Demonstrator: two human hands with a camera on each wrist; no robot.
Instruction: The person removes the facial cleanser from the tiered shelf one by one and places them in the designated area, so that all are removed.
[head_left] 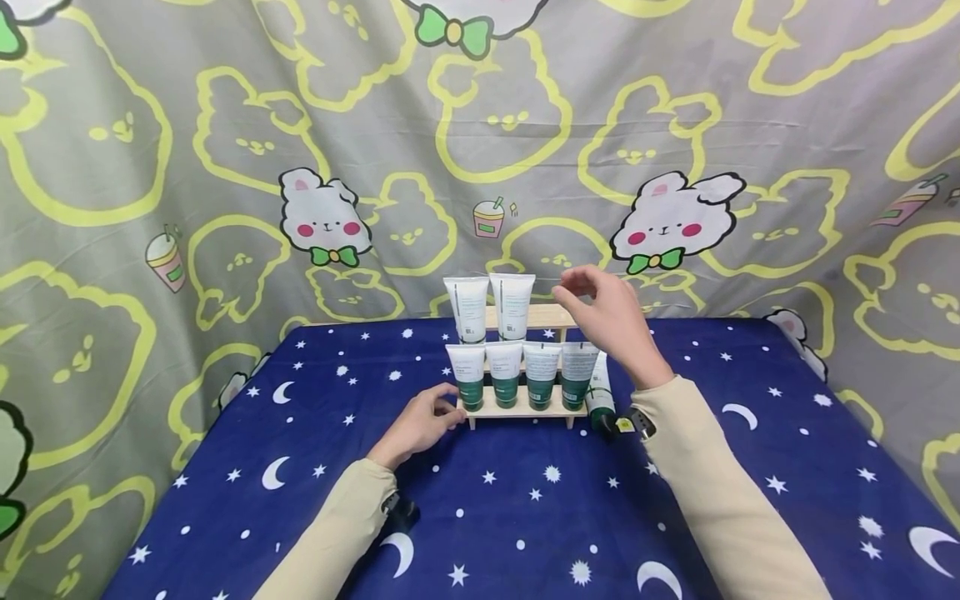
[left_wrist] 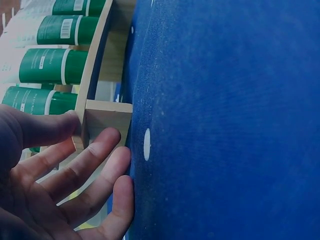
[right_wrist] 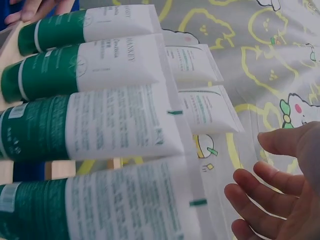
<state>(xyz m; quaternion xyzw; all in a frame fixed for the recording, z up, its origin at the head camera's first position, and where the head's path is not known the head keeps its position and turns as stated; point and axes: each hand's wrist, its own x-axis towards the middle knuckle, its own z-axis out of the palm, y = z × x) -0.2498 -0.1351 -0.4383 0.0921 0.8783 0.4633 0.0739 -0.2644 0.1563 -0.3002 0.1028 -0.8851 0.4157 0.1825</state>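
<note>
A tiered wooden display rack (head_left: pixel 525 408) carries cosmetic squeeze tubes standing on their caps. Several green-and-white tubes (head_left: pixel 506 375) line the bottom step, the two at the right with their printed backs to the front. Two whiter tubes (head_left: pixel 513 308) stand side by side on a higher step at the left. My left hand (head_left: pixel 423 423) holds the rack's left front corner, its thumb (left_wrist: pixel 55 131) on the step's end and fingers around and below it. My right hand (head_left: pixel 611 312), with nothing in it, hovers over the rack's right side, fingers loosely bent and apart from the tubes.
Another white tube with a dark green cap (head_left: pixel 602 387) is at the rack's right end, partly behind the front row. A dark blue cloth (head_left: pixel 487 517) with moons and stars covers the table. A patterned grey curtain (head_left: pixel 420 125) hangs right behind the rack.
</note>
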